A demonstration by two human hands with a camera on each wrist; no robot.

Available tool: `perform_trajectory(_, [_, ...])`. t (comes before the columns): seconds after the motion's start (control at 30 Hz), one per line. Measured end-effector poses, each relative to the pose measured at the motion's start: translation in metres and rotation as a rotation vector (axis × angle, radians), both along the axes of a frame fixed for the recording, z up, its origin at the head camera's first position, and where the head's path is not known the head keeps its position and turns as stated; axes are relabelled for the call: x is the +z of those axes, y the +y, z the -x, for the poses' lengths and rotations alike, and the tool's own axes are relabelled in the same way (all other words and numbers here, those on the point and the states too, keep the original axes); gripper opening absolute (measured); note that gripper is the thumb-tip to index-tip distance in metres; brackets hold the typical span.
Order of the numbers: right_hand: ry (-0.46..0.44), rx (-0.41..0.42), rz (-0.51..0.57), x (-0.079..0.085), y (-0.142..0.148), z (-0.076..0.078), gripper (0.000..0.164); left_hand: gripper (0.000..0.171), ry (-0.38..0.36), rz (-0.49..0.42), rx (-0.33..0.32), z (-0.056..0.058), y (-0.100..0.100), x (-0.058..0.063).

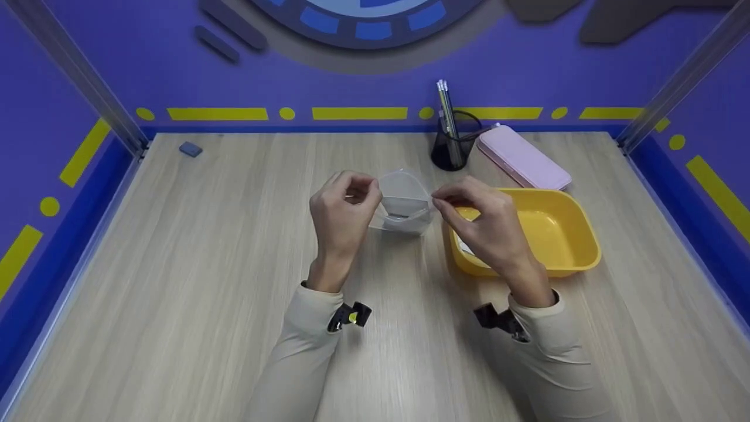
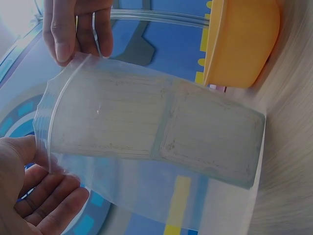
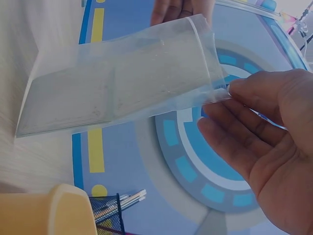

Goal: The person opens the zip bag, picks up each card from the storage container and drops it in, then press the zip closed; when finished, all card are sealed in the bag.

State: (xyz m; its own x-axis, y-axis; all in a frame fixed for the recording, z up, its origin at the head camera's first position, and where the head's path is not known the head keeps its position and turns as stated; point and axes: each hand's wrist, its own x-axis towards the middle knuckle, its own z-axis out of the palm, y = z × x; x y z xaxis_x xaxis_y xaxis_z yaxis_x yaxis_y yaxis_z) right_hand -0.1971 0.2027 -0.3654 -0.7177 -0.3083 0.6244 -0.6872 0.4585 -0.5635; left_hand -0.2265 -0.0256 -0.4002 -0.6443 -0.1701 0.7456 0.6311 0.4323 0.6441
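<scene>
A clear zip bag [image 1: 404, 224] stands upright over the middle of the table, its mouth spread apart at the top. My left hand [image 1: 343, 214] pinches one top corner between thumb and fingers. At the opposite corner, my right hand [image 1: 489, 228] pinches the edge the same way. Two flat, pale rectangular pieces [image 2: 210, 134] show through the plastic, one above the other. The bag's lower edge comes down at the tabletop in both wrist views.
A yellow basin [image 1: 586, 252] sits right of the bag, partly under my right hand, with something white inside. Behind it are a pink case [image 1: 524, 155] and a black mesh cup [image 1: 448, 155] of pencils. A blue eraser-like block [image 1: 190, 149] lies far left.
</scene>
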Motion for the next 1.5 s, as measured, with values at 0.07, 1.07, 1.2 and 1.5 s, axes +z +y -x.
perform_trajectory(0.07, [0.007, 0.006, 0.001, 0.000, 0.000, 0.000, 0.014, 0.005, -0.007, -0.002, 0.000, 0.000, 0.000, 0.000])
perform_trajectory(1.07, [0.270, -0.101, 0.101, -0.011, -0.013, 0.007, 0.014, 0.005, -0.020, -0.010, -0.006, -0.001, 0.001, 0.002])
perform_trajectory(1.2, [0.257, -0.118, 0.096, -0.015, -0.013, 0.008, 0.014, 0.005, -0.029, -0.011, -0.015, -0.001, 0.001, 0.003])
perform_trajectory(1.5, [0.142, -0.066, -0.067, -0.006, -0.005, 0.005, 0.009, 0.005, -0.029, -0.015, -0.021, -0.001, 0.000, 0.003])
